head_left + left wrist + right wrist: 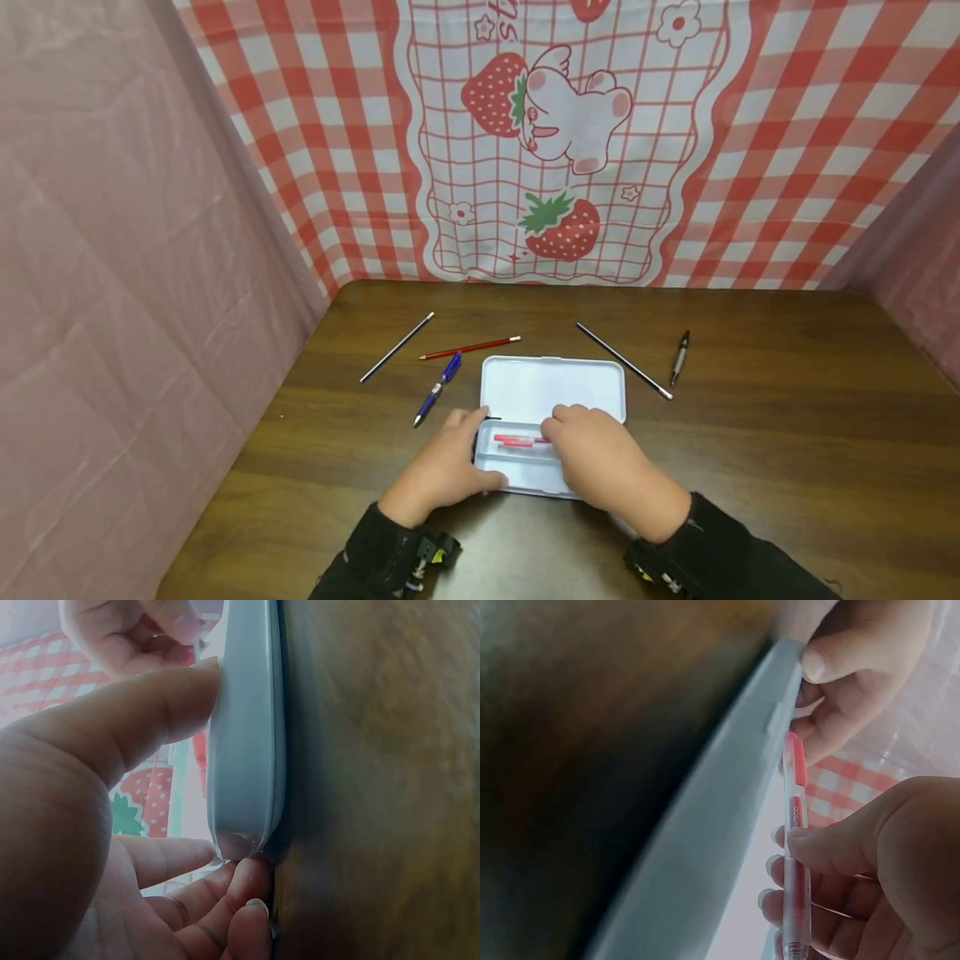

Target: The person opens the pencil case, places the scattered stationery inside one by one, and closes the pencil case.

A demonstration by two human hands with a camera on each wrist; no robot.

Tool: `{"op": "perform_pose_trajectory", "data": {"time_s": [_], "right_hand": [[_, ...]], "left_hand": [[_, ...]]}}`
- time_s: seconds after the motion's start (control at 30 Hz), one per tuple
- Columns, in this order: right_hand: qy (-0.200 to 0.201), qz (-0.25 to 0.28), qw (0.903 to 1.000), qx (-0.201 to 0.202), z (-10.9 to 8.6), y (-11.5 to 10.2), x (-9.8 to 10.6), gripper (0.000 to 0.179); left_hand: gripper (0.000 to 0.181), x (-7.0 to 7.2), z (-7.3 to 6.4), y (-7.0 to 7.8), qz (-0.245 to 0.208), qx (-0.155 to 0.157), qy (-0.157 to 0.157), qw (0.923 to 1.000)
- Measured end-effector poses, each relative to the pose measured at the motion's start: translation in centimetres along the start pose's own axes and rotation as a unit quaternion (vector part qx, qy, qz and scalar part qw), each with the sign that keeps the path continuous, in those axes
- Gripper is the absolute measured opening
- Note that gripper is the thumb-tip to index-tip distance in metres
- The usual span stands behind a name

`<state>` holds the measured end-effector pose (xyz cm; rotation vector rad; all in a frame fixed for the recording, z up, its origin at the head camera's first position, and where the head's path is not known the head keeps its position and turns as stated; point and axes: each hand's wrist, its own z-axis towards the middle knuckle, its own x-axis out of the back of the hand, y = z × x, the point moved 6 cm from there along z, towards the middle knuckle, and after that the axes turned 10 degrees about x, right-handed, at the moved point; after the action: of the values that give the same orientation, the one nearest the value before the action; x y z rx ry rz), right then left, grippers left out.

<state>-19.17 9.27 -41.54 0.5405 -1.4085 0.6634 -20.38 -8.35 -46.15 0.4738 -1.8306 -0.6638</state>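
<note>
A white pencil case (540,476) lies on the table with its lid (552,388) folded back. My left hand (450,468) grips its left end; in the left wrist view the thumb (165,701) rests at the case's long edge and the other fingers reach round the short end. My right hand (606,457) is over the right part of the case. Between thumb and fingers it pinches a clear pen with a red clip (798,847), as the right wrist view shows. In the head view, the red-clipped pen (517,439) appears over the case's inner compartment, its right end hidden by that hand.
Left of the case lie a dark pencil (397,347), a red pencil (470,347) and a blue pen (438,389). Another dark pencil (624,360) and a grey and black pen (680,357) lie to the right. A checked cloth (360,167) hangs behind the table (787,433).
</note>
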Motion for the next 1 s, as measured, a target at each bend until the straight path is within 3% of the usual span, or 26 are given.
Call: {"op": "perform_pose_trajectory", "data": {"time_s": [0.33, 0.67, 1.0], "right_hand": [[-0.025, 0.013, 0.9996, -0.001, 0.1, -0.3, -1.5, 0.014], [-0.062, 0.053, 0.9962, -0.029, 0.2, 0.3, -1.9, 0.013], [-0.062, 0.051, 0.9964, -0.027, 0.3, 0.3, -2.0, 0.013]], "left_hand": [[0.100, 0.0, 0.0, 0.0, 0.004, -0.002, 0.000, 1.0000], [0.099, 0.1, 0.0, 0.1, 0.000, 0.004, -0.006, 1.0000], [0.098, 0.0, 0.0, 0.0, -0.001, 0.010, -0.008, 0.9999]]}}
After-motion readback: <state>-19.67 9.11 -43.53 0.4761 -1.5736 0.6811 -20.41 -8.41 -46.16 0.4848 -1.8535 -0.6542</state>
